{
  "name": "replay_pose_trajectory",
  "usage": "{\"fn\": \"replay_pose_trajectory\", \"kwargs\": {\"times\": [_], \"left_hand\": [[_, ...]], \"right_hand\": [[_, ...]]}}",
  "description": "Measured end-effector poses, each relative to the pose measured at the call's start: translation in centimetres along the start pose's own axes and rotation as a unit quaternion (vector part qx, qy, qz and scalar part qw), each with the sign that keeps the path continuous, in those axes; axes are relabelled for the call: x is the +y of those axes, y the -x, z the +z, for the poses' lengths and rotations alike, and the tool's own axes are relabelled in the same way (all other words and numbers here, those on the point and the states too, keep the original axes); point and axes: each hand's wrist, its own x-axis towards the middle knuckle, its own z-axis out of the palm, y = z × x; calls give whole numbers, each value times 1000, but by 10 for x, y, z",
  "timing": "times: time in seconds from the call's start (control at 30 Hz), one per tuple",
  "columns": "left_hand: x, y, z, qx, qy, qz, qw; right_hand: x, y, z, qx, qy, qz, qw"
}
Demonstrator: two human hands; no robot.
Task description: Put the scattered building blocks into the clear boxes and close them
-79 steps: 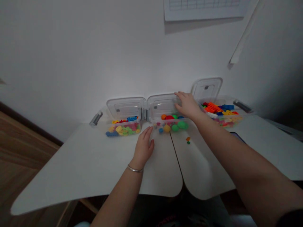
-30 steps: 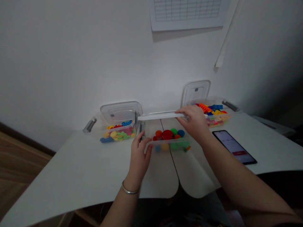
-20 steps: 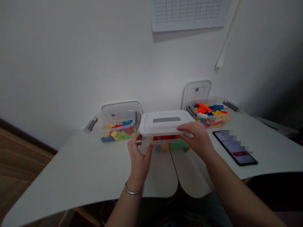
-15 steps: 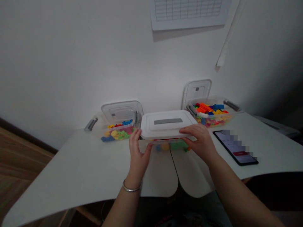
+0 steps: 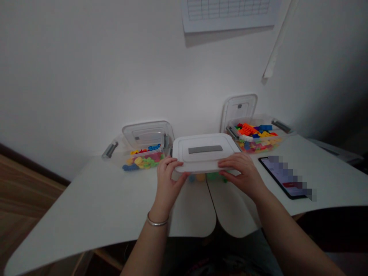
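Observation:
A white lid [image 5: 205,157] with a grey strip on top covers a clear plastic storage box [image 5: 208,177] in the middle of the table. Blurred coloured pieces show through the box's front wall. My left hand [image 5: 169,176] grips the lid's front left corner, fingers on top and thumb at the front edge. At the front right, my right hand [image 5: 241,172] holds the same lid, its fingers over the rim and the thumb below. The back edge of the box is hidden under the lid.
An open clear box [image 5: 143,159] of small colourful pieces stands at left, a lid behind it. Another open box [image 5: 255,140] with coloured bricks stands at back right, its lid [image 5: 239,111] leaning on the wall. A phone [image 5: 283,178] lies on the right of the white table [image 5: 115,207].
The lid's front edge has come down over the box rim, covering the red strip that showed there. My left fingers have moved from the lid's side onto its top.

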Motion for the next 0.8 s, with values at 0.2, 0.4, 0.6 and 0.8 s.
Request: {"fn": "replay_pose_trajectory", "kwargs": {"times": [0.2,0.4,0.6,0.8], "left_hand": [[-3,-5,5,5,92,-131,987],[-1,-11,18,6,257,-319,912],[8,-14,22,83,377,-428,817],[12,-20,25,44,444,-439,780]], "right_hand": [[4,8,6,92,-9,87,992],[4,8,11,99,-15,149,984],[14,6,18,174,-103,268,942],[29,7,40,244,-368,462,769]]}}
